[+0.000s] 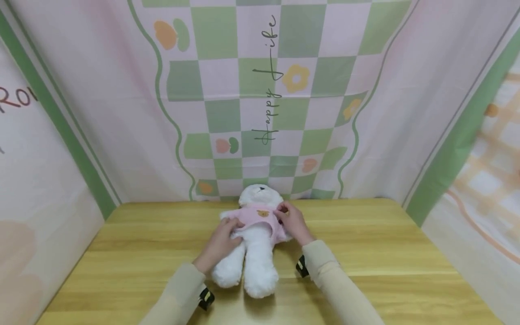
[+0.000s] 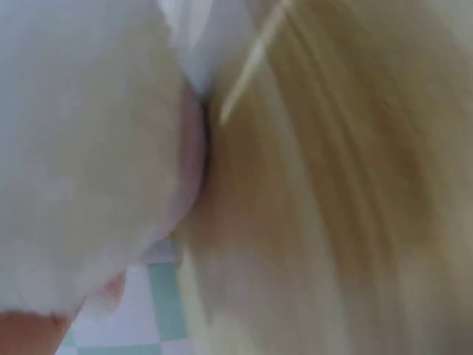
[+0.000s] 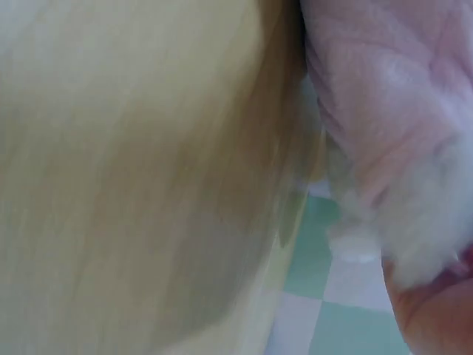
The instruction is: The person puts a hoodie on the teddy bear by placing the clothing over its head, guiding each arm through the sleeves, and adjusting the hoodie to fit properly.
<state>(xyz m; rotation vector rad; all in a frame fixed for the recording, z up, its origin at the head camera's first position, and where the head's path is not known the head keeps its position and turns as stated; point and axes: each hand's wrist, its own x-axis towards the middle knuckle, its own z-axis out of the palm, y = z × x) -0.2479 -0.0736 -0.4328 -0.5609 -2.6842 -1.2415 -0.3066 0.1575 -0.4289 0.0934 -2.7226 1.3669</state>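
Note:
A white plush toy (image 1: 260, 266) in a pink shirt (image 1: 252, 215) lies on its back, its head toward the far table edge and its legs toward me. The shirt has a brown bear print on the chest, and its hem is raised over the white belly. At the toy's left side in the head view, my left hand (image 1: 222, 240) grips the shirt near the hem. My right hand (image 1: 293, 221) pinches the shirt by the opposite shoulder. Blurred white fur (image 2: 81, 148) fills much of the left wrist view. The right wrist view shows the pink sleeve (image 3: 392, 89) close up.
The wooden table (image 1: 349, 253) ends at a hanging cloth (image 1: 219, 113) with green checks and lettering. More printed cloth hangs at the left and right sides. A black wrist device (image 1: 206, 298) sits under the left sleeve, and another (image 1: 302, 266) under the right.

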